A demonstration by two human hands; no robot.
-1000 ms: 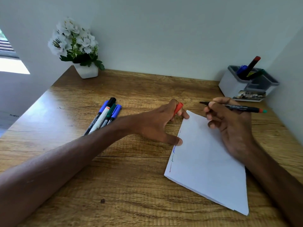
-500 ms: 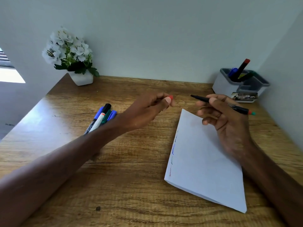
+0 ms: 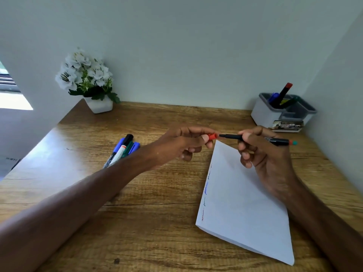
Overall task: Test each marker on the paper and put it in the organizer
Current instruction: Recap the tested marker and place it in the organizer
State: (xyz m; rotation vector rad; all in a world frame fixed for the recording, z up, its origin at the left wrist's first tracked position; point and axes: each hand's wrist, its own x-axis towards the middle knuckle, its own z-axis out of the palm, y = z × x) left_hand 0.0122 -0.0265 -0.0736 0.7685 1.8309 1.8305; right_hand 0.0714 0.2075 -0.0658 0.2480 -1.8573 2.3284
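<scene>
Head view — the only one. Left hand (image 3: pixel 184 142) pinches a small red cap (image 3: pixel 212 136) between thumb and fingertips, grip closed on it. Right hand (image 3: pixel 263 154) is closed around a slim black marker (image 3: pixel 255 138), held level above the far corner of the paper (image 3: pixel 241 203). Cap mouth and marker tip meet, or very nearly — whether the cap is seated, I cannot tell.

Step in hand, as I judge it: capping this marker after its test. Short scribbles run down the paper's left edge — red nearest, blue further up, fainter ones beyond. Next move calls for pressing the cap straight along the barrel until it seats, then carrying the marker right and back to the organizer (image 3: pixel 263 114) by the wall. Three markers stand in it already.

Still to do: a loose bunch of markers (image 3: pixel 122 150) lies on the bench (image 3: pixel 157 242) left of the left forearm, well apart from the paper.

Hard to make out:
- the marker's nib, covered by cap and fingers
- the barrel print, too small to read
- how many markers are in the bunch; the forearm cuts off their near ends
- the organizer's front compartments and its label
- which scribble belongs to this marker

A potted white flower (image 3: pixel 86 79) sits in the far left corner.
</scene>
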